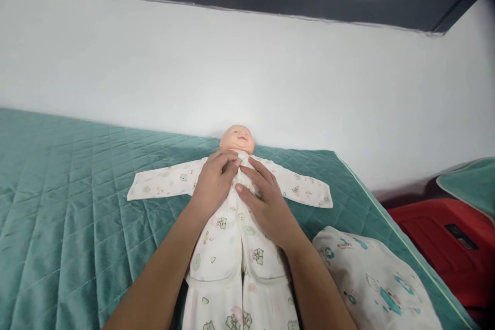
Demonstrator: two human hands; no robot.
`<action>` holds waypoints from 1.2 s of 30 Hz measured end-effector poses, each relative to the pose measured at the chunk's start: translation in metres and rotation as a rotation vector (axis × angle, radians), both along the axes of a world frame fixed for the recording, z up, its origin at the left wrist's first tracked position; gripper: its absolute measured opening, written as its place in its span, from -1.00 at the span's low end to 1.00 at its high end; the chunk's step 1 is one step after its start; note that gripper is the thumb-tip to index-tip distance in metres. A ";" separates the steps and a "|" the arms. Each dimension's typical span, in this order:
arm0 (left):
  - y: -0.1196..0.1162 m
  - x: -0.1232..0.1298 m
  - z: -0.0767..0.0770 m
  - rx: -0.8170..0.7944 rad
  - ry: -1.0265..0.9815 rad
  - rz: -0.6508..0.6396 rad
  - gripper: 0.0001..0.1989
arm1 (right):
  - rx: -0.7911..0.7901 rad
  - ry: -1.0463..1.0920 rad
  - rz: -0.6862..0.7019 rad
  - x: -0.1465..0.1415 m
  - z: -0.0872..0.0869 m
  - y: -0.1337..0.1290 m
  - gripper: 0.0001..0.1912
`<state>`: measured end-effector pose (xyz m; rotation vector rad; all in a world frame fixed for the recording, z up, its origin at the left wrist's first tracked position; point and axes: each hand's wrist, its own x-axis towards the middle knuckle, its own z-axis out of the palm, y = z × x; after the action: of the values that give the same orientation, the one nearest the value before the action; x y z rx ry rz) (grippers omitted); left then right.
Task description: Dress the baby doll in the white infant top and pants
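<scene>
A baby doll (237,139) lies on its back, its head toward the wall. It wears a white printed baby jacket (216,247) with both sleeves spread out sideways, and matching trousers (212,304) below. My left hand (216,178) is at the jacket's neckline, thumb and fingers pinched together on the front edge. Over the other side of the chest, my right hand (263,196) rests with its fingers bent and apart, touching the cloth beside the front opening. Lower down, the jacket's two front edges part slightly. Any fastener under my fingertips is too small to make out.
A green quilted cover (69,216) lies under the doll, with its piped edge at the right. A folded white printed cloth (375,278) lies near my right forearm. Beyond the edge stands a red case (436,242). A white wall (232,62) rises behind the doll's head.
</scene>
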<state>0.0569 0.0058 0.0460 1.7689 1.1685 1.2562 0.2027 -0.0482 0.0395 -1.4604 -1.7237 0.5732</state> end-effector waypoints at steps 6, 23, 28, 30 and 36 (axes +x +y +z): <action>0.001 0.000 0.001 -0.096 0.050 0.059 -0.90 | -0.074 0.400 -0.046 -0.001 0.001 0.002 -0.63; 0.003 0.001 0.000 0.056 0.152 0.002 -0.89 | -0.173 1.992 0.035 0.015 0.014 -0.003 -0.54; 0.004 0.002 -0.003 0.119 0.228 -0.011 -0.81 | -0.162 1.976 0.156 0.018 0.011 -0.005 -0.48; 0.004 0.001 -0.003 0.109 0.233 -0.008 -0.80 | -0.146 1.955 0.177 0.017 0.011 -0.006 -0.44; 0.003 0.002 0.000 0.040 0.182 -0.012 -0.84 | -0.139 1.868 0.192 0.015 0.013 -0.007 -0.36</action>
<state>0.0587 0.0093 0.0459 1.9505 1.2391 1.1375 0.2174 -0.0554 0.0525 -0.2764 -0.2597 1.4738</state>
